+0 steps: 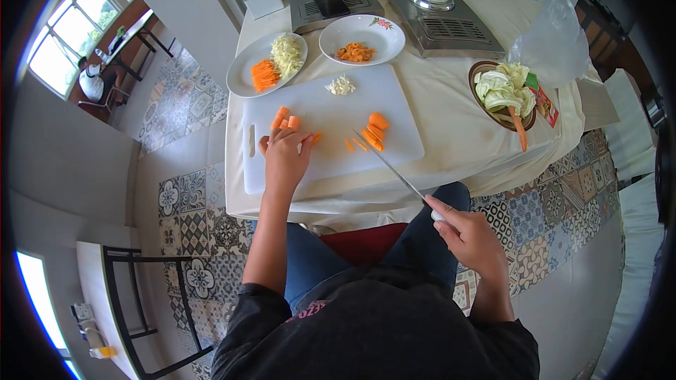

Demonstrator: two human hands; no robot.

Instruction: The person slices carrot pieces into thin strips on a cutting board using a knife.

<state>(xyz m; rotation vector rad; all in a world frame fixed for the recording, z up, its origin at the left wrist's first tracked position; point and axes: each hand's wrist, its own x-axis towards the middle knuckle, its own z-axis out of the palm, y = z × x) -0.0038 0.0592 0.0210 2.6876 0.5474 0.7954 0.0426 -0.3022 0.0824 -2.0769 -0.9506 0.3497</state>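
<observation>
On the white cutting board [331, 172], my left hand [287, 155] reaches down palm-first with its fingers bent round carrot pieces; its fingertips are partly hidden. Carrot chunks [282, 116] lie just beyond those fingers, and a small orange bit shows beside the thumb. My right hand [468, 236] grips a knife [401, 178] by its white handle at the board's front right. The blade points up and left over the board, its tip near carrot slices [373, 137] and a few thin strips. Chopped pale garlic-like bits [341, 85] form a small pile at the board's far edge.
Behind the board stand a plate [243, 88] of shredded carrot and cabbage and a flowered plate [387, 49] with orange shreds. A basket [486, 114] holds cabbage and a carrot at right. Metal dispenser bases [451, 35], a phone [330, 4] and a tissue box [264, 0] sit farther back.
</observation>
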